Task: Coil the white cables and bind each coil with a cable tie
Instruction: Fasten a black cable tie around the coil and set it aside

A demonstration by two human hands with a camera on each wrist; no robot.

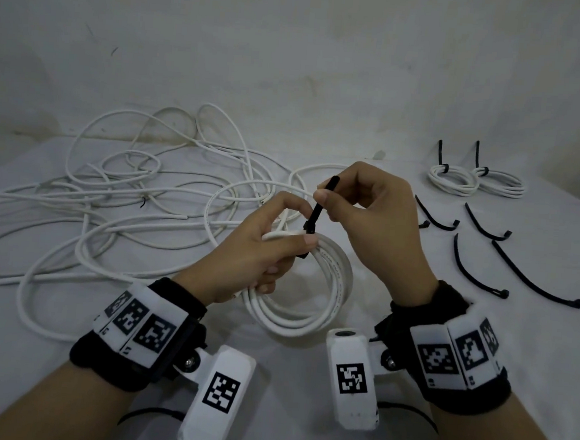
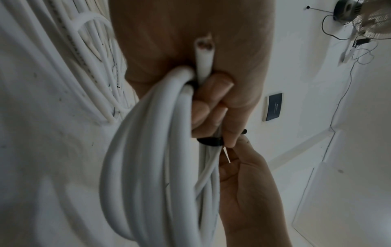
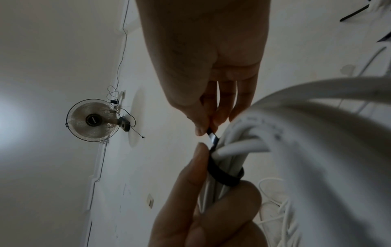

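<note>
Two bound coils (image 1: pixel 475 179) sit at the tabletop's far right edge. My left hand (image 1: pixel 262 252) clamps the third coil (image 1: pixel 311 290) mid-table; my right hand (image 1: pixel 368 211) pinches its black tie (image 1: pixel 318 208) — cinching, I judge. Loose cable (image 1: pixel 129 191) remains left — spare ties (image 1: pixel 478 253) right.

A: What are we working on? A white cloth-covered surface (image 1: pixel 66 358), w/ a pale wall right behind it.

B: What do we have lying on it?

A: Far left to centre, a loose tangle of white cable (image 1: pixel 119 187), loops crossing each other, spreading to the left edge.

B: And the right side?

A: At the back right we've got two bound coils (image 1: pixel 453 178) (image 1: pixel 500 183) touching side by side, each w/ a black tie tail standing up. Nearer us, loose black cable ties: approx. four full ones (image 1: pixel 434 216) (image 1: pixel 484 223) (image 1: pixel 474 270) (image 1: pixel 532 274), curved, apart from each other. Another's partly hidden by the hand.
</note>
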